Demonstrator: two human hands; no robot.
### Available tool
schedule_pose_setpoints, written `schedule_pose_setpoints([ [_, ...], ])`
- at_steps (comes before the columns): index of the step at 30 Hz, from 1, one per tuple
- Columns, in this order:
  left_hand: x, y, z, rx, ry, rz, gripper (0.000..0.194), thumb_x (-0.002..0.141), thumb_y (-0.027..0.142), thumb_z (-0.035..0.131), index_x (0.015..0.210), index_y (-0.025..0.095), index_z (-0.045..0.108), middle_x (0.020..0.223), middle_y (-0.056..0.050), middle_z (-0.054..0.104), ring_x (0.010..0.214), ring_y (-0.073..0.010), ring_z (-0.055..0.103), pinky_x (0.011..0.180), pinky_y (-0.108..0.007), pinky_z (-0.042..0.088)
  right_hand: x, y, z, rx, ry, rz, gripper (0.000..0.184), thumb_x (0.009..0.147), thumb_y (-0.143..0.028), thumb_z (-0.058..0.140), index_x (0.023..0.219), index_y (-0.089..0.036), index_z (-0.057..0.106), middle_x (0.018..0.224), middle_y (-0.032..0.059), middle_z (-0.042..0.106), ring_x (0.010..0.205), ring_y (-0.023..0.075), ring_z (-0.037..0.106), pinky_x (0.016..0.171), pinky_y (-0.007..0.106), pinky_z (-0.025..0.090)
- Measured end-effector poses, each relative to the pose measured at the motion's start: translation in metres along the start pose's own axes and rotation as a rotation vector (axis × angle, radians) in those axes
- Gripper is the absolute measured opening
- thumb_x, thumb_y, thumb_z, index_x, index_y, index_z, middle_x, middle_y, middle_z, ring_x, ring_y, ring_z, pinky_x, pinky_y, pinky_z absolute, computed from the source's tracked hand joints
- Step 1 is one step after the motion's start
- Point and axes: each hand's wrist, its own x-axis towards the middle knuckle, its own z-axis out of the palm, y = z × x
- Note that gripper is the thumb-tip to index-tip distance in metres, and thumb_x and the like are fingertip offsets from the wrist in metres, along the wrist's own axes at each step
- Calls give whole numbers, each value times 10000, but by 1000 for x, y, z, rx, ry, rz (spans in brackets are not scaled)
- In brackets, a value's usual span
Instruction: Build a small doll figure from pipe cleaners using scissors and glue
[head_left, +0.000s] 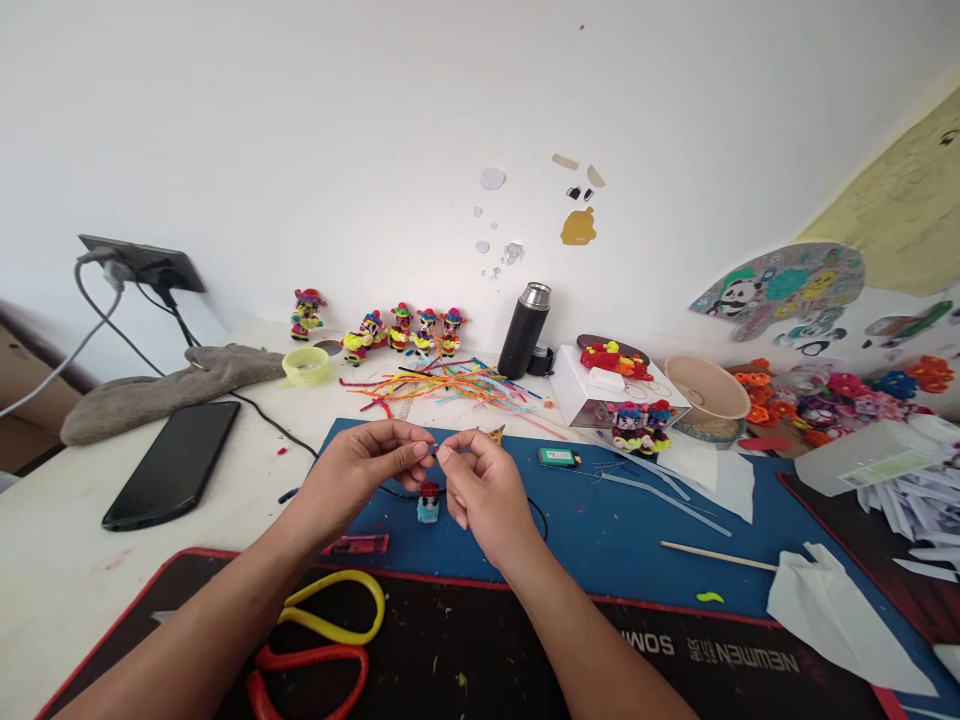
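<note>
My left hand (pixel 386 455) and my right hand (pixel 480 490) meet over the blue mat (pixel 630 540), thumbs and forefingers pinched close together. Between the fingertips shows a tiny dark bluish piece (pixel 433 449), too small to name. Just below the hands is a small fuzzy figure (pixel 428 503) with a red top and a light-blue lower part; whether it rests on the mat or hangs is unclear. Nearer to me, scissors (pixel 330 640) with one yellow and one red handle loop lie under my left forearm, their blades hidden. A pink-red tool (pixel 356 545) lies beside my left wrist.
Finished fuzzy figures (pixel 401 328) line the wall behind a pile of colored pipe cleaners (pixel 450 385). A black thermos (pixel 525 330) stands beside a white box (pixel 581 395). A phone (pixel 172 465) lies left; a wooden stick (pixel 716 555) and tissue (pixel 832 610) lie right.
</note>
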Motion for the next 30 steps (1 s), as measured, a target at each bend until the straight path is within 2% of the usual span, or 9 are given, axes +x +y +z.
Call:
schedule_pose_setpoints([
  [21, -3, 4, 0, 126, -53, -30, 346, 750, 496, 882, 799, 175, 761, 712, -30, 723, 621, -160, 653, 602, -252, 553, -1, -1, 2, -14, 5, 24, 316, 851, -483, 723, 851, -215, 555, 469, -127, 452, 320, 50, 323, 325, 180, 264],
  [25, -3, 0, -1, 101, -80, -40, 328, 792, 487, 857, 816, 177, 749, 699, -26, 714, 625, -159, 655, 602, -244, 546, -1, 0, 1, -10, -5, 24, 332, 848, -497, 732, 853, -214, 558, 474, -124, 458, 319, 51, 333, 329, 184, 270],
  [30, -2, -1, 0, 24, -75, -57, 350, 757, 496, 876, 793, 173, 744, 702, -28, 710, 623, -161, 657, 573, -236, 532, -2, -1, 0, -12, -18, 32, 332, 857, -500, 723, 878, -204, 574, 484, -122, 462, 330, 55, 343, 331, 185, 286],
])
